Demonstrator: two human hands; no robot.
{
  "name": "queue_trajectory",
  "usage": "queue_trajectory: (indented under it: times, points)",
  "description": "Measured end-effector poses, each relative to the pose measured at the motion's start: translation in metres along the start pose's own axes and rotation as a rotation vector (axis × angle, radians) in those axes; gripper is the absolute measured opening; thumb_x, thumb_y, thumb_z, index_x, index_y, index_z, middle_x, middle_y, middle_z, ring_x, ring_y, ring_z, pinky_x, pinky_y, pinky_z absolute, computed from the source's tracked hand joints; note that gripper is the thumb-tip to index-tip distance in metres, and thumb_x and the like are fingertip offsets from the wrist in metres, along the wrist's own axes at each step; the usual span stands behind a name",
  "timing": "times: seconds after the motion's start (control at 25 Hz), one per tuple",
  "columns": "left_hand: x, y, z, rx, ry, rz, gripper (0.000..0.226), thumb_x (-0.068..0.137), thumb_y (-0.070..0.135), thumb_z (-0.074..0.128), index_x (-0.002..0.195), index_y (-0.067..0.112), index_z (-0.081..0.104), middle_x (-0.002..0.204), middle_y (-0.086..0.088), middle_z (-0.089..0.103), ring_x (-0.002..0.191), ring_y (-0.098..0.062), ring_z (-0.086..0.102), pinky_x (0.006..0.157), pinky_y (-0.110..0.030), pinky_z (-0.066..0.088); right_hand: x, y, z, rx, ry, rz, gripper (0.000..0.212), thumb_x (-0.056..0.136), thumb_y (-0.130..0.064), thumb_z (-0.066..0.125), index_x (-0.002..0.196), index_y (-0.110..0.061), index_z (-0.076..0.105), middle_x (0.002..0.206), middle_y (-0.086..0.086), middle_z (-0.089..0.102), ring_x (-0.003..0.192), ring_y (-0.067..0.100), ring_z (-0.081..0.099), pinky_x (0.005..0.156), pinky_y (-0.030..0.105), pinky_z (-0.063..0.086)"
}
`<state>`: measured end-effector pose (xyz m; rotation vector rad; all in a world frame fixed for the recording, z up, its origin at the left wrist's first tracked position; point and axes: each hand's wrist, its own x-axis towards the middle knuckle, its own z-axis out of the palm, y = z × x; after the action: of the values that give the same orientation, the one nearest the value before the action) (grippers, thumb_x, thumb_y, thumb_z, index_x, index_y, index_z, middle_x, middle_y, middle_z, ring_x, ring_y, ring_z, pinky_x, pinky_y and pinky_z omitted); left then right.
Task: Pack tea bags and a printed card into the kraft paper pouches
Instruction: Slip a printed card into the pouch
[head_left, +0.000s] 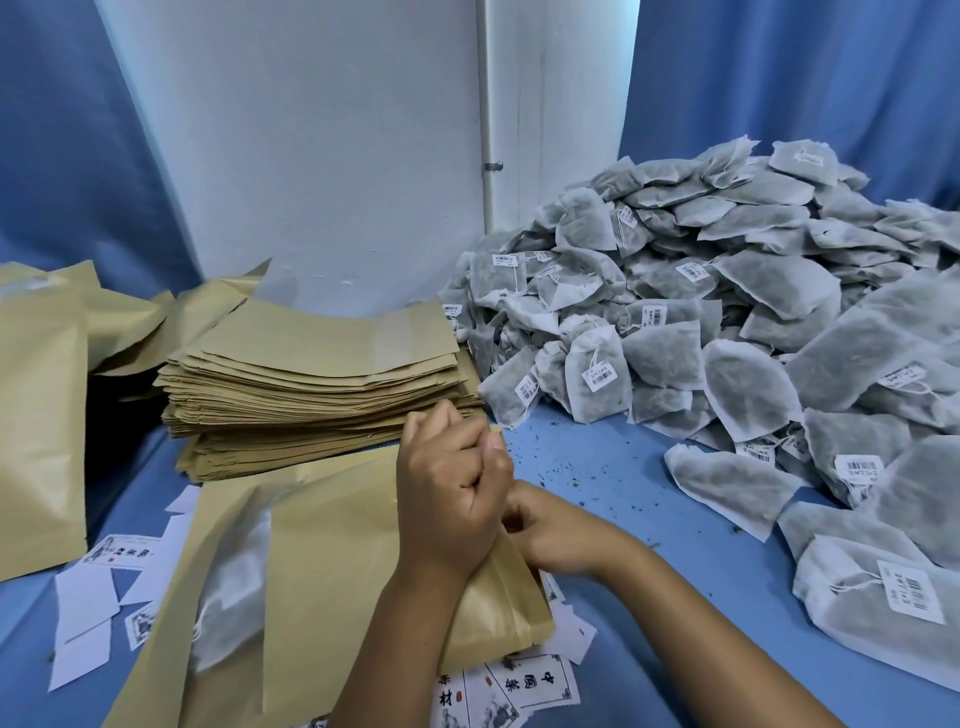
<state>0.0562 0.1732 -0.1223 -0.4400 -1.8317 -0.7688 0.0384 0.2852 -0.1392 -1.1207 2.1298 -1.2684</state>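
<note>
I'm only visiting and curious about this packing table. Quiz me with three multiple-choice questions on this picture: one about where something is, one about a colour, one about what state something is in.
1. Where is the heap of tea bags?
A. on the right of the table
B. on the left
C. on the floor

2. What colour is the table cover?
A. red
B. blue
C. green

3. What is the left hand doing?
A. lying flat and idle
B. holding a tea bag
C. gripping the end of a brown paper pouch

Answers: 1 A, the heap fills the right side, beside the stack of flat pouches. 2 B, blue cloth shows between the items. 3 C, its fingers curl over the pouch's end.
</note>
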Motion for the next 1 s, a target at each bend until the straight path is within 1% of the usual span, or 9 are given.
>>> queue_trajectory:
  times: [0.12, 0.28, 0.4, 0.52, 0.64, 0.72, 0.8, 0.88, 1.0]
  points:
    - [-0.004, 0.001, 0.002, 0.028, -0.034, 0.013, 0.04, 0.09, 0.013, 0.04, 0.051, 0.016, 0.031, 0.052, -0.001, 0.036, 0.063, -0.015, 0.029, 0.065, -0.029, 0.023, -0.002, -0.002, -0.001, -0.01, 0.033, 0.014, 0.024, 0.087, -0.008, 0.051, 0.083, -0.032, 0.053, 0.079, -0.015, 0.054, 0.072, -0.012, 0.053, 0.065, 0.006, 0.04]
    - [-0.003, 0.001, 0.002, 0.023, -0.056, -0.037, 0.042, 0.091, 0.014, 0.04, 0.049, 0.011, 0.037, 0.054, 0.002, 0.035, 0.062, -0.02, 0.033, 0.061, -0.033, 0.027, 0.002, 0.013, -0.013, 0.28, 0.7, 0.09, 0.026, 0.092, -0.009, 0.051, 0.074, -0.017, 0.069, 0.068, -0.005, 0.067, 0.068, 0.008, 0.062, 0.064, 0.019, 0.046]
    - [-0.006, 0.001, 0.006, -0.066, -0.115, -0.053, 0.041, 0.09, 0.015, 0.041, 0.049, 0.015, 0.035, 0.056, 0.007, 0.03, 0.061, -0.017, 0.032, 0.061, -0.031, 0.028, 0.007, 0.015, -0.011, 0.757, 0.418, 0.127, 0.037, 0.101, -0.031, 0.039, 0.099, -0.009, 0.069, 0.092, 0.006, 0.071, 0.087, 0.012, 0.068, 0.075, 0.023, 0.053]
    - [-0.016, 0.008, 0.016, -0.014, -0.331, 0.053, 0.039, 0.083, 0.02, 0.046, 0.045, 0.011, 0.042, 0.049, 0.002, 0.037, 0.055, -0.017, 0.036, 0.06, -0.031, 0.036, 0.005, 0.017, -0.01, 1.018, 0.298, 0.177, 0.035, 0.096, -0.036, 0.048, 0.08, -0.016, 0.071, 0.072, 0.001, 0.067, 0.069, 0.005, 0.066, 0.061, 0.018, 0.052]
    - [-0.024, 0.014, 0.026, 0.046, -0.413, 0.217, 0.038, 0.082, 0.02, 0.053, 0.046, 0.01, 0.052, 0.048, 0.001, 0.047, 0.05, -0.02, 0.044, 0.056, -0.027, 0.044, 0.003, 0.024, -0.025, 1.025, 0.401, 0.239, 0.021, 0.091, -0.008, 0.05, 0.074, -0.01, 0.061, 0.066, 0.0, 0.054, 0.057, 0.002, 0.056, 0.057, 0.016, 0.046]
    - [-0.021, 0.017, 0.027, 0.068, -0.396, 0.288, 0.026, 0.081, 0.018, 0.057, 0.057, 0.011, 0.061, 0.061, 0.0, 0.059, 0.059, -0.02, 0.052, 0.06, -0.031, 0.046, -0.003, 0.022, -0.035, 1.213, 0.384, 0.246, 0.03, 0.089, -0.012, 0.054, 0.06, -0.012, 0.062, 0.053, 0.0, 0.053, 0.045, 0.008, 0.055, 0.044, 0.02, 0.046]
    - [-0.017, 0.017, 0.024, 0.143, -0.341, 0.274, 0.012, 0.08, 0.021, 0.059, 0.082, 0.015, 0.069, 0.091, 0.0, 0.067, 0.085, -0.021, 0.059, 0.081, -0.036, 0.044, -0.006, 0.017, -0.046, 1.434, 0.405, 0.158, 0.023, 0.084, -0.021, 0.055, 0.072, -0.006, 0.067, 0.063, 0.008, 0.065, 0.056, 0.016, 0.066, 0.051, 0.025, 0.056]
    - [-0.016, 0.012, 0.023, 0.35, -0.202, 0.056, 0.036, 0.082, 0.034, 0.055, 0.113, 0.018, 0.065, 0.126, -0.004, 0.059, 0.116, -0.024, 0.049, 0.1, -0.042, 0.032, -0.006, 0.017, -0.054, 1.553, 0.54, -0.006, 0.029, 0.088, -0.022, 0.05, 0.099, -0.002, 0.066, 0.09, 0.013, 0.072, 0.08, 0.02, 0.071, 0.074, 0.037, 0.059]
    - [-0.013, 0.002, 0.018, 0.229, -0.103, -0.847, 0.073, 0.087, 0.051, 0.056, 0.145, 0.013, 0.034, 0.148, -0.009, 0.035, 0.132, -0.024, 0.036, 0.102, -0.04, 0.032, -0.004, 0.026, -0.057, 1.711, 0.772, -0.187, 0.026, 0.096, -0.018, 0.044, 0.108, -0.006, 0.064, 0.102, 0.009, 0.072, 0.094, 0.017, 0.07, 0.093, 0.036, 0.052]
